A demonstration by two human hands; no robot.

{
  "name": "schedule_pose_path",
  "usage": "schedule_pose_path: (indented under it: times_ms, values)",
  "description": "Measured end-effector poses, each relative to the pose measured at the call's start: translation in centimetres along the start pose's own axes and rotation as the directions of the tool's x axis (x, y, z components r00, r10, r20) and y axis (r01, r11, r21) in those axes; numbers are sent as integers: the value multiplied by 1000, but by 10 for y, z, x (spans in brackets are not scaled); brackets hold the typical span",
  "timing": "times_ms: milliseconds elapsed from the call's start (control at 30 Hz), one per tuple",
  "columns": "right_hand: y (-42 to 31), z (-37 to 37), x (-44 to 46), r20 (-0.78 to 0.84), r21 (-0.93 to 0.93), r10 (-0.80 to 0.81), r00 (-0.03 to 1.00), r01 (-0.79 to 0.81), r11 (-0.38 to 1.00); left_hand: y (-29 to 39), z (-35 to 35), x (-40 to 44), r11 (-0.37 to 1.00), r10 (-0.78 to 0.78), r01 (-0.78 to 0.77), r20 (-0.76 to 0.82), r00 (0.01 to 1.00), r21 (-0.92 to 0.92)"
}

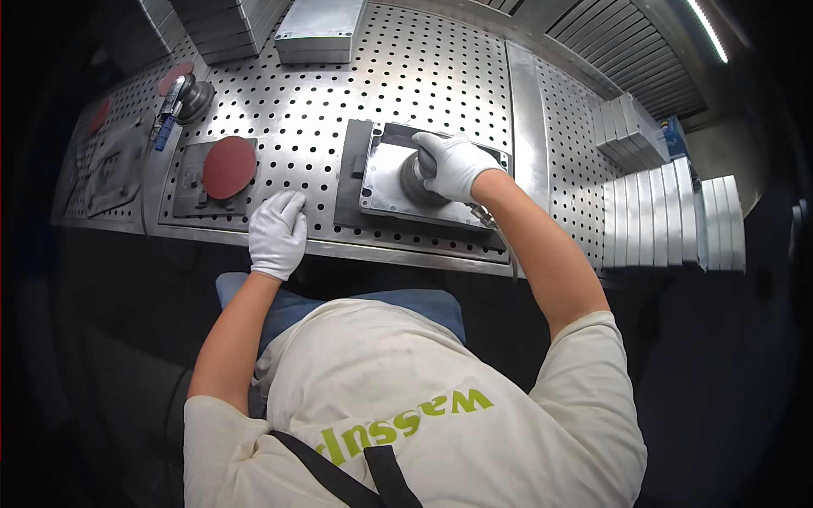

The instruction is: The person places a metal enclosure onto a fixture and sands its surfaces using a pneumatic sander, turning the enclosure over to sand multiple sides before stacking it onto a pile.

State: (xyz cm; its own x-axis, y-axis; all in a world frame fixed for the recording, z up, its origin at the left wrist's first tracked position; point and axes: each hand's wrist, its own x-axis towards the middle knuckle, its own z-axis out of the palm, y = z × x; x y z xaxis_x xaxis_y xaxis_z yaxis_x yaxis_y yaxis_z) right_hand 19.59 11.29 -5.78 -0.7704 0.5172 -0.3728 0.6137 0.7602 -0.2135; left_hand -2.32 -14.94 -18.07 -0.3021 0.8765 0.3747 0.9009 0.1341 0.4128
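My right hand (461,168), in a white glove, is wrapped round the top of a round air sander (417,179). The sander's pad sits on the flat face of a silvery metal plate (388,173), and a hose fitting (483,215) comes out below my wrist. Under the plate lies a dark grey base (351,182). My left hand (278,233), gloved as well, rests at the front edge of the bench with its fingers laid flat and nothing in them. Just beyond it, a red sanding disc (229,168) lies on another dark grey base (188,188).
The perforated metal bench (423,51) carries a second sander (195,99) with a blue-ended fitting at left. A metal box-like part (320,32) and stacked parts (224,30) stand at the back. Several metal parts (650,216) stand in a row at right, near more parts (628,127).
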Motion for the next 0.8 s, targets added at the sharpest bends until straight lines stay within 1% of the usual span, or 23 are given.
schedule_pose_path:
  times_ms: [100, 133, 233, 267, 367, 467, 567, 633, 700, 733, 800]
  values:
    - [13, 7, -22, -93, 18, 100, 991, -99, 995, -1, 3, -2, 999, 30, -28, -69, 997, 29]
    - [21, 7, -29, -76, 25, 103, 992, -102, 995, -1, 4, -3, 999, 22, -21, -63, 998, 28]
    - [45, 16, -42, -76, 14, 222, 972, -222, 975, 0, 3, -2, 1000, 0, 1, -36, 999, 20]
    - [52, 18, -46, -100, -4, 183, 978, -184, 983, -1, 2, -2, 1000, -9, 10, -21, 1000, 12]
    - [37, 6, -43, -45, 42, 243, 969, -241, 970, -1, 1, 0, 1000, -28, 28, 16, 999, -7]
    - [35, 12, -21, -13, 62, 72, 997, -72, 995, 0, 1, -3, 999, -28, 28, 1, 1000, 15]
    - [-5, 7, -13, 5, -9, 133, 991, -133, 991, 0, 2, -1, 1000, -15, 16, -23, 1000, 27]
    - [-26, 6, -4, -2, 28, 117, 993, -117, 993, -2, 3, -3, 999, -8, 9, -40, 999, 31]
    - [-48, -2, 1, 46, 19, 94, 994, -95, 995, -3, 5, -3, 999, 12, -10, -60, 998, 34]
    - [-53, 0, 3, 49, 7, 50, 998, -50, 999, -3, 4, -4, 999, 10, -7, -64, 998, 34]
    - [-48, 6, 3, 21, 31, 46, 999, -46, 998, 0, 3, -1, 1000, 21, -19, -65, 998, 22]
